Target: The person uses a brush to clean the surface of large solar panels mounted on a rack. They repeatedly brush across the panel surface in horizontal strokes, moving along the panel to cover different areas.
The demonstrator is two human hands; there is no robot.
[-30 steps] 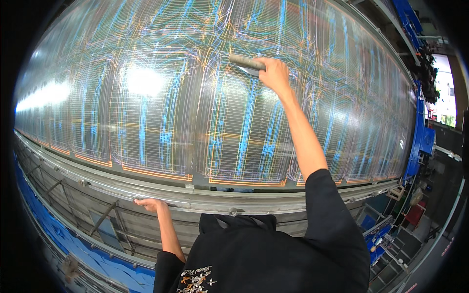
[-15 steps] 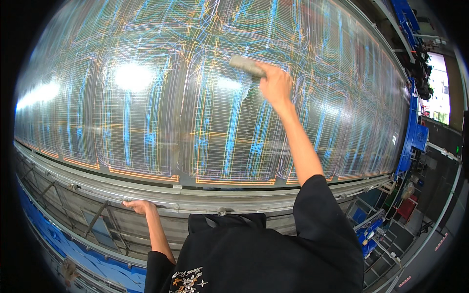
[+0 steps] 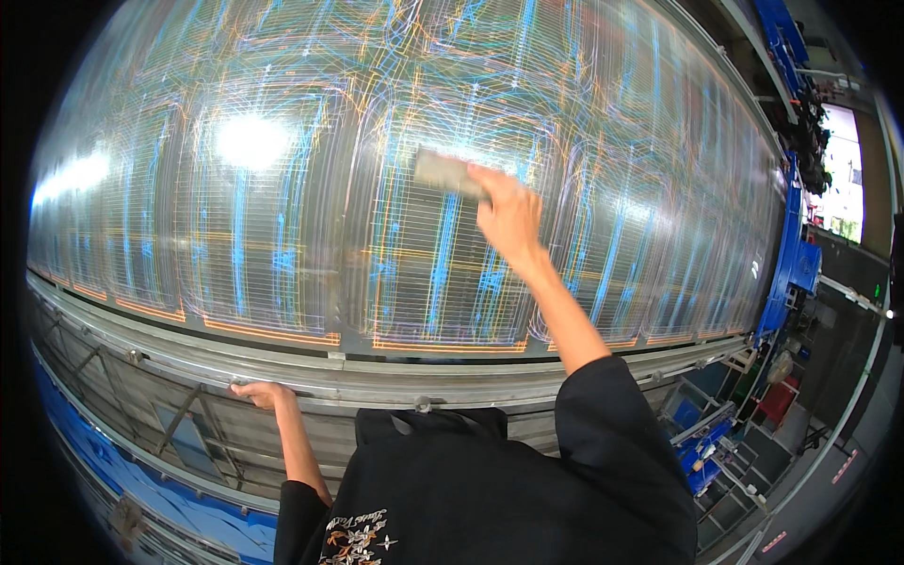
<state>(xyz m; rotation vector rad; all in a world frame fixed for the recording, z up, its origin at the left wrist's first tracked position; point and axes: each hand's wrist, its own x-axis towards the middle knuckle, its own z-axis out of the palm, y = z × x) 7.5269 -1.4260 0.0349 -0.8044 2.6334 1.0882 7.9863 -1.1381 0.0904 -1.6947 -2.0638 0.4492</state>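
Right hand (image 3: 510, 213) gripping oblong block (image 3: 441, 171), glossy panel (image 3: 325, 221)

I'm getting one left hand (image 3: 266, 392) and one right hand (image 3: 510, 215), so two total, plus two black sleeves (image 3: 617, 414), just one blocky tool (image 3: 441, 172) and one huge line-covered sheet (image 3: 315, 292).

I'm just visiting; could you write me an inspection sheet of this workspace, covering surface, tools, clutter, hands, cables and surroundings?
Surface: broad shiny panel covered in blue, orange and pale lines, with a metal rail along its near edge.
Job's things: greyish block-like tool, blurred, over the panel.
Clutter: on the panel, nothing seen.
Hands: right hand grips the tool; left hand is at the rail, apparently resting on it.
Cables: nothing seen clearly.
Surroundings: blue machinery and a bright opening at right.
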